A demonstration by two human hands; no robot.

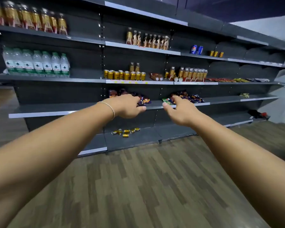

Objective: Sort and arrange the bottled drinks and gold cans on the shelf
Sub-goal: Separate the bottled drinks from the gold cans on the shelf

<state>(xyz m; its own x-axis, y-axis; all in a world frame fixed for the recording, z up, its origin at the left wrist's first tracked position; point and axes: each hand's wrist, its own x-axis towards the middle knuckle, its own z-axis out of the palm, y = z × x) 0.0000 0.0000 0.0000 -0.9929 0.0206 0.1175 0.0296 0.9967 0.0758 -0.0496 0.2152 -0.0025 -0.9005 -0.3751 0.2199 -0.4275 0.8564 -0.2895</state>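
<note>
- While both hands reached out, left hand (127, 106) and right hand (179, 111) had a loose, empty grip.
- Gold cans (124, 75) looked light, stiff, slick; I'd grab round the sides.
- Toppled bottles (156, 77) probably heavier; take mid-body.

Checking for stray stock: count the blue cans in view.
2. One blue can, its twin beside it, on an upper right shelf, left of three gold cans. Others may be hidden.

gold cans (124, 75) upright mid shelf, bottled drinks (192, 74) beside, some toppled
</note>
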